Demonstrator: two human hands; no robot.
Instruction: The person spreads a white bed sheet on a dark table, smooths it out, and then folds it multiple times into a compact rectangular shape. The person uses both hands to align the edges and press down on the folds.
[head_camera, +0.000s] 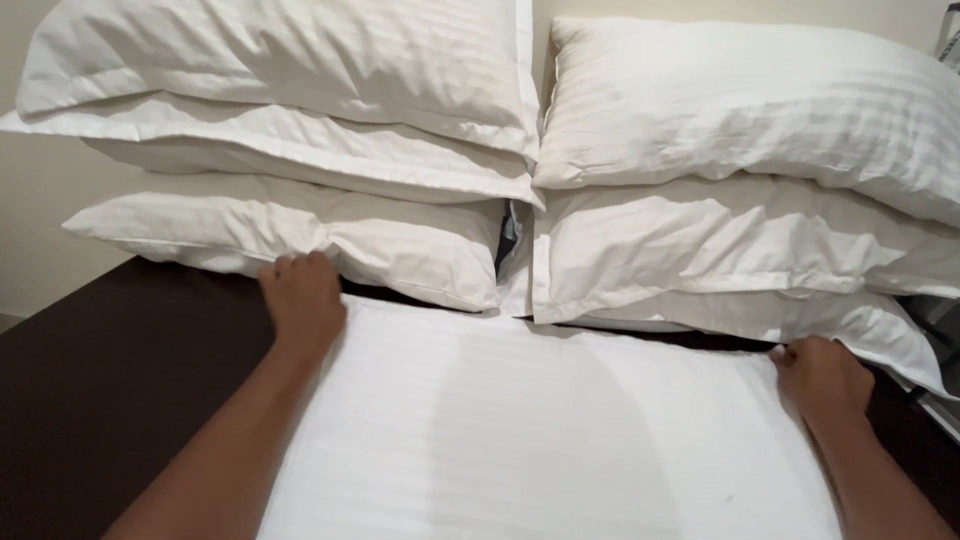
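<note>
A white striped sheet (540, 430) lies flat over a dark brown mattress (110, 380). My left hand (302, 297) is closed on the sheet's far left corner, just under the lower left pillow (300, 235). Gripping the far right corner is my right hand (822, 377), below the lower right pillow (720, 250). Both arms reach forward across the bed.
Two stacks of white pillows stand against the cream wall, with an upper left pillow (290, 60) and an upper right pillow (750, 100) on top. A dark gap (508, 240) shows between the stacks. Bare mattress runs along the left side.
</note>
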